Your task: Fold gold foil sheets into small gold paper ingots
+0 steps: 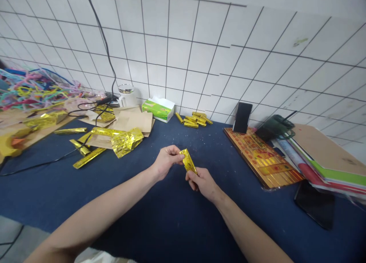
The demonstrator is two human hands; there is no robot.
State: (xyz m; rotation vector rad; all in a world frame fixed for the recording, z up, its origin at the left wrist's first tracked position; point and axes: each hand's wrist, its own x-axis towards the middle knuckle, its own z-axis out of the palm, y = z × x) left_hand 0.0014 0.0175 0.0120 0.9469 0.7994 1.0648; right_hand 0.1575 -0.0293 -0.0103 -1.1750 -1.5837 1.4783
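A shiny gold foil roll (188,162) is held between both hands above the dark blue tabletop (160,202). My left hand (169,160) pinches its upper end with thumb and fingers. Around the lower end, my right hand (200,180) is closed, thumb on top. Beyond them, near the wall, lies a small pile of short gold rolls (197,119). To the left, crumpled gold foil (127,141) rests partly on brown paper (134,120), with longer gold foil strips (89,158) beside it.
A green tissue pack (158,109) and white mug (127,97) stand by the wall. A black cable (104,42) crosses the left side. On the right are a propped phone (242,117), a red-gold box (265,160), a dark cup (274,126), stacked papers (326,152) and a black tablet (314,204).
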